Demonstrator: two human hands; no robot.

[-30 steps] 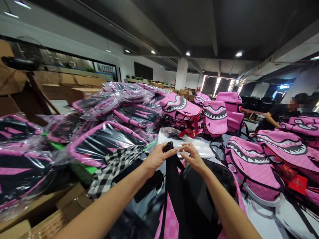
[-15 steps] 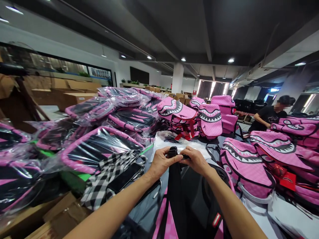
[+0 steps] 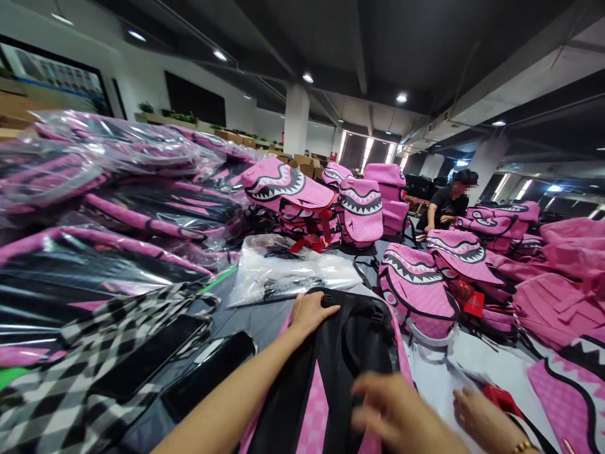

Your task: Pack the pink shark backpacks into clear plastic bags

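A black-and-pink backpack lies in front of me with its black padded back and straps facing up. My left hand is closed on its upper left edge, thumb pointing toward a black strap buckle. Over the lower right of the backpack is my right hand, blurred by motion, fingers apart and nothing visible in them. A second buckle sits near the upper right strap. Beyond the backpack's top edge rests a clear plastic bag.
Plastic-wrapped backpacks are piled at left, near a checkered cloth and a dark phone. Pink shark-mouth backpacks stand at right. Another person's hand reaches in at lower right; a co-worker is farther back.
Both hands were together at the strap's buckle; my right hand has left it and moved down and right. My left hand now grips the backpack's top edge. The view has turned right.
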